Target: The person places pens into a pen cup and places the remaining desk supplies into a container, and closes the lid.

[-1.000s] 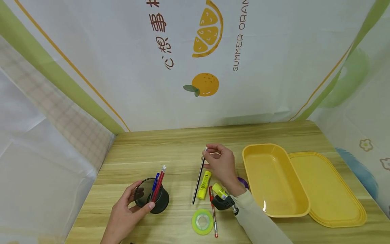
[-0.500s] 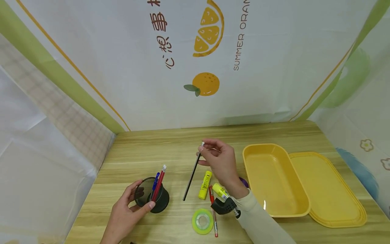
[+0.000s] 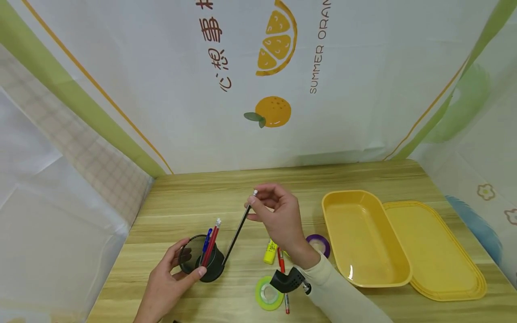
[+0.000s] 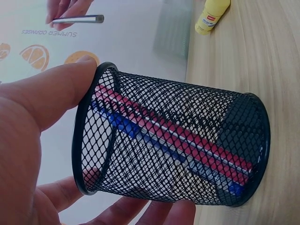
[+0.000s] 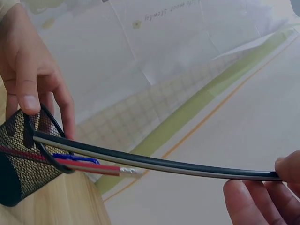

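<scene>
My left hand (image 3: 167, 280) grips a black mesh pen holder (image 4: 178, 108), thumb at its rim and fingers along its far side. In the holder lean red pencils (image 3: 212, 246) with white eraser ends and a blue pen (image 3: 206, 241). Between the thumb and fingers of my right hand (image 3: 280, 217), a black-and-silver striped pencil (image 3: 236, 235) is pinched by its white-tipped end. It slants down to the left, and its lower end overlaps the holder's right side in the head view. From the right wrist view, that end appears in front of the holder's rim.
Under the right forearm lie a yellow glue stick (image 3: 270, 253), a red pen (image 3: 281, 260) and a green tape roll (image 3: 262, 304). A purple tape roll (image 3: 324, 240) sits beside a yellow box (image 3: 365, 242), whose lid (image 3: 444, 262) lies to the right. Fabric hangs behind the table.
My right hand has carried the striped pencil leftward toward the pen holder, uncovering more of the purple tape. The left hand and holder have stayed in place.
</scene>
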### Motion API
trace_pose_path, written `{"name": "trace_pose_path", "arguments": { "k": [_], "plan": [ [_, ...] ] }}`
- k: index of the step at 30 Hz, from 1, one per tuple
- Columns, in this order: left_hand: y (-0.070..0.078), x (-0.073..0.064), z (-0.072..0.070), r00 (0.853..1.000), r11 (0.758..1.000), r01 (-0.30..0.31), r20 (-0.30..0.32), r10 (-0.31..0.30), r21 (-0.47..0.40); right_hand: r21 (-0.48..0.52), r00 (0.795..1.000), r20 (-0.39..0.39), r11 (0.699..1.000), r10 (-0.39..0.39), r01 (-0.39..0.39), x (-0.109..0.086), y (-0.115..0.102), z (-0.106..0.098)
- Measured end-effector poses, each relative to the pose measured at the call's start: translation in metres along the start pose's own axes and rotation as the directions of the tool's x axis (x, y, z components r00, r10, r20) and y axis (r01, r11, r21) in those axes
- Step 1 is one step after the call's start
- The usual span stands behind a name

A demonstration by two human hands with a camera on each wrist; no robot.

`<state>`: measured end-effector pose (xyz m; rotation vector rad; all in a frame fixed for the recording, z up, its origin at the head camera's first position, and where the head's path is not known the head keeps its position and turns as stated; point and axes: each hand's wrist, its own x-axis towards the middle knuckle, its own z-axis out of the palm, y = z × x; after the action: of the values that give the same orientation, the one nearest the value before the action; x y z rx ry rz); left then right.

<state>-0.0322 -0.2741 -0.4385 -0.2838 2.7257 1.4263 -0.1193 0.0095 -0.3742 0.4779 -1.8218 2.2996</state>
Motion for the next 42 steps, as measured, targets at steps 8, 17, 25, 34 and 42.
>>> {"name": "trace_pose_path", "arguments": {
  "k": [8,17,25,34,42],
  "plan": [
    [0.002,0.001,0.000,1.000,1.000,-0.002,-0.002,0.002,0.018,0.017,0.995,0.047,0.996,-0.084,0.083,-0.005,0.004,0.017],
    [0.002,0.001,0.001,1.000,0.999,0.007,-0.001,-0.006,0.031,0.028,0.994,0.086,0.998,-0.067,0.065,-0.014,0.012,0.031],
    [0.002,0.001,0.001,1.000,1.000,0.004,-0.002,-0.004,0.006,0.028,0.992,0.124,0.999,-0.023,0.020,-0.022,0.020,0.040],
    [0.001,-0.001,0.001,1.000,1.000,0.021,0.000,-0.021,0.019,-0.060,0.992,0.126,0.998,0.026,-0.018,-0.028,0.033,0.044],
    [0.000,0.000,0.002,1.000,1.000,0.010,-0.005,-0.010,0.021,-0.117,0.992,0.122,0.993,0.036,-0.022,-0.030,0.045,0.046]
  ]
}}
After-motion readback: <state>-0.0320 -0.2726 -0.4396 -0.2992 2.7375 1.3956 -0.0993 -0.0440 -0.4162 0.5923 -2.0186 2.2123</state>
